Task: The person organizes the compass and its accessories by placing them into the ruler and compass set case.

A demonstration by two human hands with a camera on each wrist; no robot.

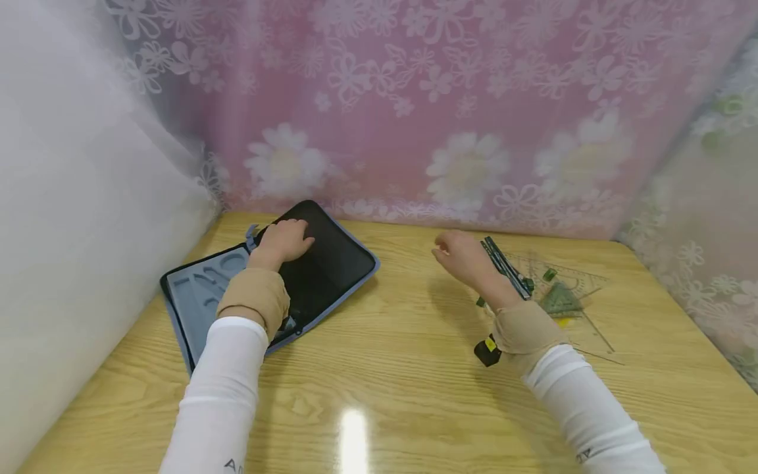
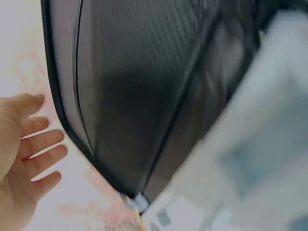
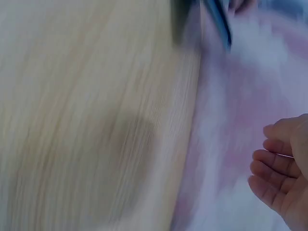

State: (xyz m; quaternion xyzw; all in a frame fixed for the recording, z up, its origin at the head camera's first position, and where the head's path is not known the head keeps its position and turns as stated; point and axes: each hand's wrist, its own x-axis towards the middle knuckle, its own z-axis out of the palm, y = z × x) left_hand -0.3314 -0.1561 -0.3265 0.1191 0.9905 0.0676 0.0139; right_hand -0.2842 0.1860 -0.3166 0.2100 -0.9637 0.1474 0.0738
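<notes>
A zip case lies unfolded at the left of the table, its black mesh half (image 1: pixel 331 257) beside a grey moulded tray (image 1: pixel 198 289). Over the case is the left hand (image 1: pixel 283 242); in the left wrist view its fingers (image 2: pixel 41 144) are spread, holding nothing, next to the dark mesh (image 2: pixel 139 96). The right hand (image 1: pixel 464 259) hovers above the wood, left of some dark green pens (image 1: pixel 506 266). Relaxed, slightly bent fingers with nothing in them show on the right hand (image 3: pixel 284 173) in the right wrist view.
Clear set squares (image 1: pixel 583 280), a green triangular piece (image 1: pixel 559 299) and small green items lie right of the right hand. A black and yellow item (image 1: pixel 488 351) sits by the right wrist. A floral curtain (image 1: pixel 385 118) hangs behind the table (image 1: pixel 379 368).
</notes>
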